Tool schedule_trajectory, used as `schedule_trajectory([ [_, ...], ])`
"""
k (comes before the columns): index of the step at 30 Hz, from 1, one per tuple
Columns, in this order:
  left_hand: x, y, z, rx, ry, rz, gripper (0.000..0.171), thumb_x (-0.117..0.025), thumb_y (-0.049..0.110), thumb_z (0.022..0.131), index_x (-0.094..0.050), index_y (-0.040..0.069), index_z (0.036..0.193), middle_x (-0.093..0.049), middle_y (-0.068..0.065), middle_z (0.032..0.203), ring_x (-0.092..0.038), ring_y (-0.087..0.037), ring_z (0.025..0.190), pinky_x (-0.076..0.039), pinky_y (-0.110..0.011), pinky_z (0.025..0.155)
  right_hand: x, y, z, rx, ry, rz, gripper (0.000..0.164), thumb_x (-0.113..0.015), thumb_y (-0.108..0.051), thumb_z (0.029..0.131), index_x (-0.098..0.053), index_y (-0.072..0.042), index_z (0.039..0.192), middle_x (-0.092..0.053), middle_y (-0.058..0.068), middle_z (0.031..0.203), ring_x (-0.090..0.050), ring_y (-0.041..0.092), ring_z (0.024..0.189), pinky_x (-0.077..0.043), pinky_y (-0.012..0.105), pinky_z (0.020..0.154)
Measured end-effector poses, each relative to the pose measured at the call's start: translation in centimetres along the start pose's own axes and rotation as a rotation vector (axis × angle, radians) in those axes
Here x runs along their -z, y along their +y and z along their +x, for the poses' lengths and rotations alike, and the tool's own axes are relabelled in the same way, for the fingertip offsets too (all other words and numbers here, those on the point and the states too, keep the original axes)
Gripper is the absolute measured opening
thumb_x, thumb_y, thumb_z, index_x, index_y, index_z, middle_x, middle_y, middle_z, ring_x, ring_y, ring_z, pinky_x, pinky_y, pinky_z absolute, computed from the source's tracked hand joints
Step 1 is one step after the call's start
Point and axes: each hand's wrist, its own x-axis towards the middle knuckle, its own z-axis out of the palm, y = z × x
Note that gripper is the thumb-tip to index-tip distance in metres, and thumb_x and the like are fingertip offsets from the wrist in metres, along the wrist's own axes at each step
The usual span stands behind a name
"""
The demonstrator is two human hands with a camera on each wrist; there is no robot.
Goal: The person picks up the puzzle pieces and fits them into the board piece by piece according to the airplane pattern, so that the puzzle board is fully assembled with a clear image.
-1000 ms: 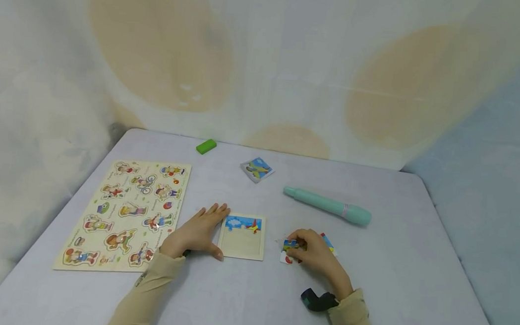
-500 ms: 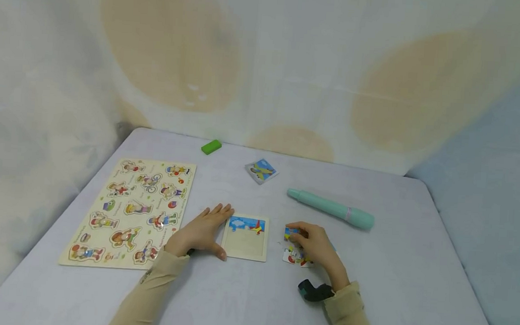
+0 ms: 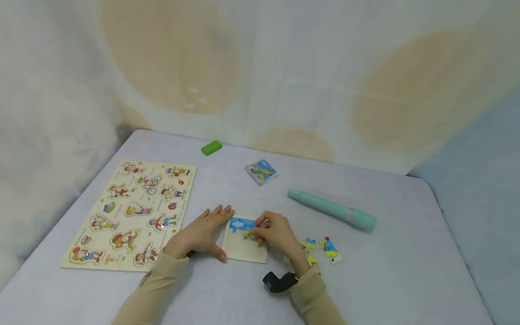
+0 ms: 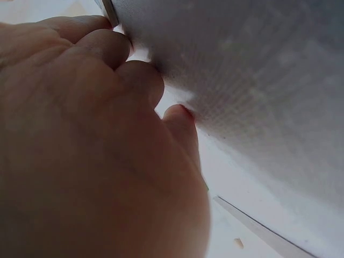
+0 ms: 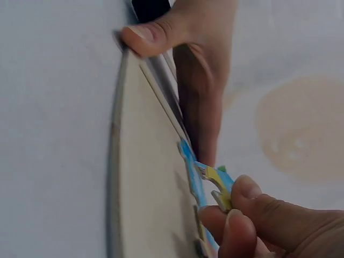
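A small wooden puzzle tray (image 3: pixel 243 251) lies mid-table, with blue sky pieces (image 3: pixel 240 224) fitted along its far side. My left hand (image 3: pixel 199 235) has its fingers spread, touching the tray's left edge. In the right wrist view, the left thumb rests on the tray's near corner. Over the tray's far right part, my right hand (image 3: pixel 278 233) pinches a blue and yellow jigsaw piece (image 5: pixel 221 185) between thumb and fingers. Its place in the tray is partly hidden by the fingers. To the right lie loose jigsaw pieces (image 3: pixel 331 251), some of them covered by the right wrist.
A large wooden board (image 3: pixel 122 228) with cartoon figures lies left. Behind the tray is a small airplane picture card (image 3: pixel 262 171), and a green block (image 3: pixel 211 147) sits by the far edge. A teal tube-shaped object (image 3: pixel 333 209) lies back right.
My right hand has picked a jigsaw piece from the loose ones and carried it left to above the tray. The left hand has stayed at the tray's edge.
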Motion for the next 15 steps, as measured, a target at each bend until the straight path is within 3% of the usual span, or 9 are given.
schedule_trajectory([
  [7, 0.4, 0.1, -0.2, 0.003, 0.003, -0.005, 0.118, -0.091, 0.039, 0.059, -0.028, 0.000, 0.151, -0.022, -0.017, 0.160, -0.013, -0.038, 0.150, -0.011, -0.058, 0.121, -2.2, -0.2, 0.2, -0.019, 0.078, 0.109, 0.018, -0.077, -0.014, 0.082, -0.062, -0.003, 0.081, -0.065, 0.002, 0.058, -0.051, 0.006, 0.044, -0.038, 0.015, 0.041],
  [15, 0.1, 0.1, -0.1, -0.003, 0.009, -0.018, 0.118, -0.091, 0.039, 0.058, -0.029, 0.001, 0.151, -0.023, -0.016, 0.160, -0.014, -0.037, 0.150, -0.011, -0.058, 0.121, -4.2, 0.1, 0.1, 0.029, 0.078, 0.152, 0.014, -0.075, -0.014, 0.084, -0.067, -0.002, 0.082, -0.067, 0.003, 0.063, -0.052, 0.005, 0.046, -0.039, 0.013, 0.040],
])
